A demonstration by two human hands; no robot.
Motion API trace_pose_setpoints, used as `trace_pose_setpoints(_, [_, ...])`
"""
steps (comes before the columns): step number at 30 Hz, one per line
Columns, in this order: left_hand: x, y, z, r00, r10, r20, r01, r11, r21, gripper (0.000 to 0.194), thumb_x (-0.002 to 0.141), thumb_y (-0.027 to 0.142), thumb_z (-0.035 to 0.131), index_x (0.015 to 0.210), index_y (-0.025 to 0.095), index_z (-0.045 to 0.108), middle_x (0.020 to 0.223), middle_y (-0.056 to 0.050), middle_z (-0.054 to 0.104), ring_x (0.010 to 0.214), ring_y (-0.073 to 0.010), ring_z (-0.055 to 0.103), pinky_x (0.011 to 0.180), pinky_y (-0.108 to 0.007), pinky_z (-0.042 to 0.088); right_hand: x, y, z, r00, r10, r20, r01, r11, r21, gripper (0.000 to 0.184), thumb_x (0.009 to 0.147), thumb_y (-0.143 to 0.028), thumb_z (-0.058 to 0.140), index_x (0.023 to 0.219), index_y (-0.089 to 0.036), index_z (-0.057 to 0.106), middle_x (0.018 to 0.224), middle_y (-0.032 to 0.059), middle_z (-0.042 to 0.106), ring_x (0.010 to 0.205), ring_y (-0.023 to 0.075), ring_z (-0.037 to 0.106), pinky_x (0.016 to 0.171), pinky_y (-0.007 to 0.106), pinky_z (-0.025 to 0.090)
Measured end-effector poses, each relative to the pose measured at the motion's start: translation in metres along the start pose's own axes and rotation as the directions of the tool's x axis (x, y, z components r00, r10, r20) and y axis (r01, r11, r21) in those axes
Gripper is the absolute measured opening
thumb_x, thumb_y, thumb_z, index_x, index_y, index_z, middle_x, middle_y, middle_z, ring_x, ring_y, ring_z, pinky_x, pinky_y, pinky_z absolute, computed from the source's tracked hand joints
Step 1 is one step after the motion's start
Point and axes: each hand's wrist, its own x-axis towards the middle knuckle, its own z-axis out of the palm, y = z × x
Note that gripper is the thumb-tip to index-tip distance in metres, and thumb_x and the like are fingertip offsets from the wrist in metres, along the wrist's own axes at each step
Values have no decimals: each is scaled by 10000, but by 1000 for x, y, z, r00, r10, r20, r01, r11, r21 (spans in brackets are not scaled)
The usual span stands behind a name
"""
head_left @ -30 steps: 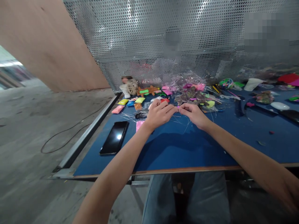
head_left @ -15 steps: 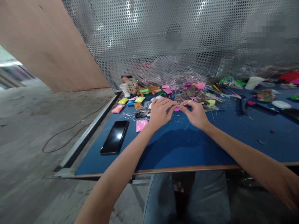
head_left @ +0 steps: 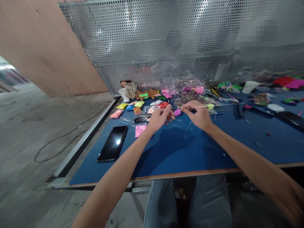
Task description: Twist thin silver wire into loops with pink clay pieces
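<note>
My left hand (head_left: 159, 118) hovers over the blue table (head_left: 180, 148), fingers curled and pinched, what it holds too small to make out. My right hand (head_left: 198, 114) pinches a thin metal wire (head_left: 197, 107) that runs out to the right. A small pink clay piece (head_left: 177, 112) lies between the two hands, just off the left fingertips. More thin wires (head_left: 128, 120) lie on the table to the left.
A black phone (head_left: 112, 143) lies at the left. A pink packet (head_left: 140, 129) and several coloured clay packets (head_left: 139, 104) sit behind the hands, with plastic bags (head_left: 187, 90) and clutter along the perforated metal screen (head_left: 166, 44). The table's front edge (head_left: 185, 173) is near my legs.
My hands have drawn apart. The right hand now holds the wire out level to the right, and the pink piece sits between the hands. The view shifted slightly.
</note>
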Motion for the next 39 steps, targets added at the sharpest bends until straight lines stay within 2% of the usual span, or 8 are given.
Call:
trace_pose_setpoints(2, [-1,-3,5,992,-81,93,93,987,-132,642,920,694,488,954,109,749,925,-145,766,688,-162,680,572,-260,531,0,5,-3,995,-81,53,84,994,-75,143,951,-363,644,918,-276,753,941,26,758,873,226,639,841,420,451])
trace_pose_setpoints(7, [-1,-9,14,986,-80,147,124,936,-330,535,868,616,649,1032,114,735,1050,-166,760,850,-196,724,718,-298,585,0,8,-5,961,-207,185,240,954,-180,157,971,-342,618,939,-315,769,1042,5,748,989,238,601,928,467,362])
trace_pose_setpoints(14, [0,-14,14,986,-78,146,129,915,-382,492,841,568,707,1015,108,722,1001,-150,768,846,-207,742,773,-316,594,-2,5,1,967,-189,168,207,973,-97,113,930,-359,671,969,-295,755,1104,30,702,1062,255,574,956,470,385])
trace_pose_setpoints(20, [0,-16,18,991,-7,135,68,890,-452,468,865,536,693,1087,125,718,994,-131,762,908,-207,738,830,-309,586,-2,6,2,971,-199,134,209,976,-66,74,921,-328,684,922,-286,745,1113,28,691,1054,250,571,949,468,393])
trace_pose_setpoints(24, [-2,-13,21,996,46,73,-13,918,-396,456,871,521,687,1089,121,716,963,-106,753,858,-186,722,819,-302,575,-3,7,3,973,-196,125,204,977,-58,113,949,-323,650,909,-291,750,1048,18,705,1022,234,573,935,455,389])
trace_pose_setpoints(30, [-3,-10,21,983,184,14,-178,966,-186,426,919,521,612,1050,132,726,961,-82,745,842,-178,703,820,-304,570,-5,3,7,990,-125,71,137,968,-209,135,938,-362,664,853,-329,763,1010,3,723,1024,258,555,931,497,318])
trace_pose_setpoints(35, [7,-23,17,991,132,-26,-134,974,-180,405,939,492,582,1082,134,706,977,-88,750,867,-192,720,852,-331,582,-5,1,9,988,-112,105,136,958,-251,110,940,-349,656,947,-348,766,1036,13,724,1034,272,559,964,521,287])
trace_pose_setpoints(39, [16,-32,-1,985,89,-146,-111,982,-150,389,948,481,566,1101,147,692,1042,-96,755,895,-200,728,861,-342,588,0,6,0,984,-138,111,155,973,-171,178,933,-312,649,1091,-326,731,1134,40,687,1089,279,568,982,498,364])
